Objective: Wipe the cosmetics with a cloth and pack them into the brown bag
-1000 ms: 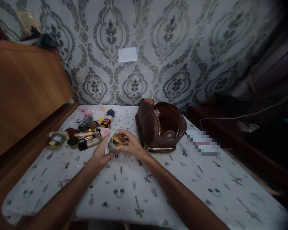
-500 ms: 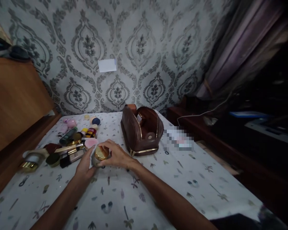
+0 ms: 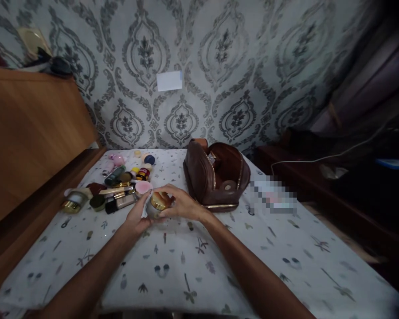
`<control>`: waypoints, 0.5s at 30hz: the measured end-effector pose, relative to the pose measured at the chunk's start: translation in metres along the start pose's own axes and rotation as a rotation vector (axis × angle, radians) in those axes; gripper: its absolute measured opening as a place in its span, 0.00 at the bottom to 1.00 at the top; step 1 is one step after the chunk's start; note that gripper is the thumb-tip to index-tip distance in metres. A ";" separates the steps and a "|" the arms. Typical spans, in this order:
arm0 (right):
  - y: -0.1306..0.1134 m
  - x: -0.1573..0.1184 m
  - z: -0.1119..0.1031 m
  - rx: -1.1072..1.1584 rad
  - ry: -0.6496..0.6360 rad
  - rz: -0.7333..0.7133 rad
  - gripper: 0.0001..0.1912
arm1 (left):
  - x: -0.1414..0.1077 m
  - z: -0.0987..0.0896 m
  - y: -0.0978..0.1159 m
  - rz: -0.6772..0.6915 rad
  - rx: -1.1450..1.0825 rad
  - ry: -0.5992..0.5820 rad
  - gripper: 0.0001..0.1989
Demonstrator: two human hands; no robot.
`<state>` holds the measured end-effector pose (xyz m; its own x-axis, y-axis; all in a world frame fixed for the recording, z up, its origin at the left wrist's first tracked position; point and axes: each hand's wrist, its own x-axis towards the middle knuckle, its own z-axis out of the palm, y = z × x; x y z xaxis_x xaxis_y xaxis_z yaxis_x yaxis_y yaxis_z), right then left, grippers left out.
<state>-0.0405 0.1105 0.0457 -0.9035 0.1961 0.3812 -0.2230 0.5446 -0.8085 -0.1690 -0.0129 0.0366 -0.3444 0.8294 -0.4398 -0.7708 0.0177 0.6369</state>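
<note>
The gold-lidded jar (image 3: 155, 208) sat between both hands: the left hand (image 3: 137, 218) cradled it through a white wipe (image 3: 146, 207), the right hand (image 3: 185, 204) gripped it around the lid. Smooth sides might have slid on the wipe, dropping it toward the foundation bottle (image 3: 126, 202) at nine o'clock; the brown zip-top bag (image 3: 195, 175) gaped at two.

right hand (image 3: 185, 207) close beside left hand (image 3: 136, 217), right fingers (image 3: 169, 189) curved, left perhaps likewise
</note>
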 end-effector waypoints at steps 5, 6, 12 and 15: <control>0.001 0.001 0.009 -0.079 0.128 0.085 0.33 | 0.004 0.003 -0.007 0.124 -0.047 0.000 0.07; 0.001 0.001 0.011 -0.106 0.143 0.096 0.33 | 0.005 0.002 -0.009 0.146 -0.052 0.004 0.06; -0.002 0.002 0.013 -0.183 0.144 0.158 0.31 | 0.013 -0.007 -0.015 0.228 -0.044 0.036 0.10; 0.000 0.002 0.011 -0.160 0.114 0.126 0.32 | 0.019 -0.015 -0.015 0.256 -0.029 0.080 0.14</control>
<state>-0.0462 0.1018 0.0418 -0.8713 0.3563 0.3374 -0.0421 0.6309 -0.7748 -0.1718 -0.0055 0.0087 -0.5706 0.7579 -0.3162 -0.6679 -0.2043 0.7157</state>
